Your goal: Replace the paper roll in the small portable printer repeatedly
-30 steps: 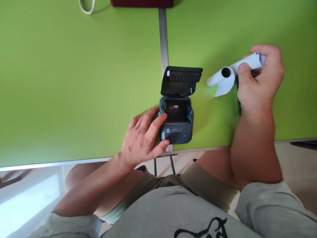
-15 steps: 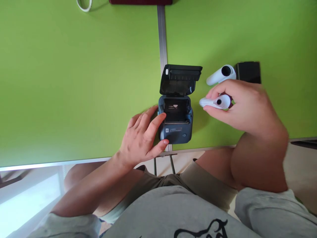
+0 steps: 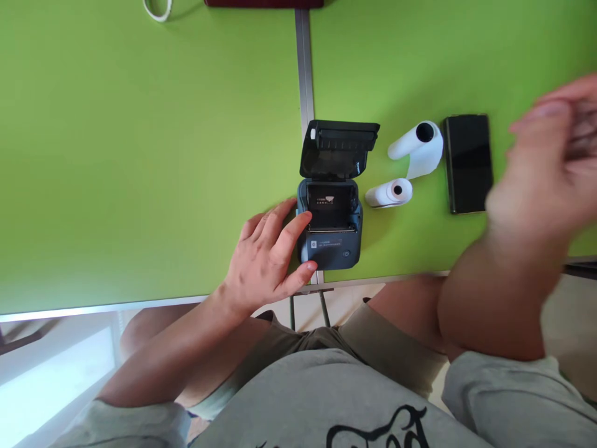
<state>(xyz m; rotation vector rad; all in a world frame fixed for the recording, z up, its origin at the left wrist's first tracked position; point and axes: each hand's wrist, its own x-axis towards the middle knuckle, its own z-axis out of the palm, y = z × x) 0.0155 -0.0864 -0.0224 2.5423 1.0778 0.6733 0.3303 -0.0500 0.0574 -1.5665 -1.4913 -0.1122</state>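
My left hand (image 3: 263, 255) rests against the left side of a dark blue-grey portable printer (image 3: 329, 249), fingers spread, the index fingertip on the bay's rim and the thumb at the near corner. The printer's black lid (image 3: 340, 149) is swung up, and its paper bay holds no roll. To the right of the printer lies a small white paper roll (image 3: 388, 194). Just beyond it is a larger paper roll (image 3: 425, 149), its loose end unwound. My right hand (image 3: 550, 149) is raised at the right edge, smeared by motion and partly cut off; whether it holds anything is unclear.
A black phone (image 3: 469, 165) lies to the right of the paper rolls. A metal strip (image 3: 305, 68) runs across the green tabletop (image 3: 140, 155). At the far edge are a dark red object (image 3: 263, 3) and a white loop (image 3: 158, 11).
The small paper roll has been let go and now lies beside the printer. My right hand has moved away to the right, uncovering the phone. My left hand has stayed put.
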